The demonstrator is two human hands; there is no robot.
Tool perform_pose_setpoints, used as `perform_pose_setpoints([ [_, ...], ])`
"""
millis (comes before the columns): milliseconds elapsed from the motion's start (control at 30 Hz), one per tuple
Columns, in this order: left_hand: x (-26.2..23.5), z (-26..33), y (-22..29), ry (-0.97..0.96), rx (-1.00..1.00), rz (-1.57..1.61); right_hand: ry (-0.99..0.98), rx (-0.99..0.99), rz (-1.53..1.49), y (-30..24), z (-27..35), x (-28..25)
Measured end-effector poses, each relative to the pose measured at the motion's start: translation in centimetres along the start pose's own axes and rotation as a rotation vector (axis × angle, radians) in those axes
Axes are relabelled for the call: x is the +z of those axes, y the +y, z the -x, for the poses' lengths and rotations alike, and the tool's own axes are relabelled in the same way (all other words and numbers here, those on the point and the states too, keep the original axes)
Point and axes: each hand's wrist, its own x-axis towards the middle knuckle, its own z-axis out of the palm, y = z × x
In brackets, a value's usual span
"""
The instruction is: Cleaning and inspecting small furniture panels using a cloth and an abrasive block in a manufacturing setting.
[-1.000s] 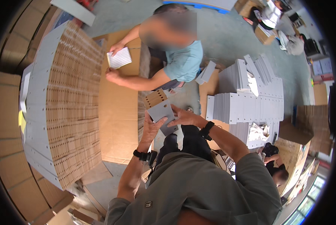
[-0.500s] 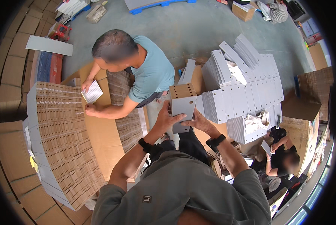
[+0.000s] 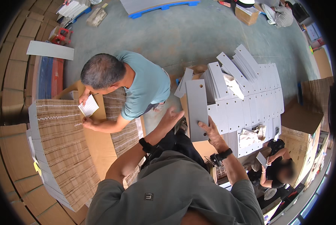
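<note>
My right hand (image 3: 212, 132) grips the lower right side of a long grey panel (image 3: 196, 107) with holes near its ends, its fingers lying on the face. The panel stands at the left edge of a pile of grey panels (image 3: 246, 112); whether it is one board or a bundle is hidden in this view. My left hand (image 3: 171, 118) is in the air just left of that panel, apart from it, fingers loosely spread with nothing in them. Black bands circle both my wrists.
Across from me on the left, a co-worker (image 3: 145, 82) holds a white dotted sheet (image 3: 89, 106) over long rows of stacked brown-edged boards (image 3: 63, 138). White cloths (image 3: 252, 135) lie on the grey pile. Another person (image 3: 280, 170) sits low at the right. Cartons (image 3: 14, 150) line the left.
My left hand has let go of the grey panel bundle and drawn left. The right hand has turned it upright-faced and moved it right, against the pile. The co-worker has leaned lower.
</note>
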Motion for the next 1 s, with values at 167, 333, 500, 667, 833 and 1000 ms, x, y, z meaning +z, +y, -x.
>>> perform_pose_setpoints([
  [167,-4.5,2.9,0.7,-0.097,-0.102,-0.065,0.176,-0.101,-0.075,-4.7,-3.5,-3.3],
  [333,-7.9,3.3,2.8,-0.066,-0.117,-0.056,0.250,-0.131,-0.051,-9.6,-8.8,-3.8],
  [500,-10.7,2.6,7.7,-0.016,-0.008,-0.215,0.244,-0.141,-0.086,-14.9,-15.1,-1.2],
  [667,-12.7,3.4,11.1,0.008,-0.007,-0.098,0.215,-0.121,-0.143,-20.3,-19.7,3.4],
  [833,-13.2,3.9,14.8,0.018,0.032,0.083,0.177,-0.116,-0.192,-25.5,-24.0,8.3],
  [1000,-13.9,2.9,15.9,0.017,0.114,0.196,0.089,-0.117,-0.126,-30.0,-30.8,12.4],
])
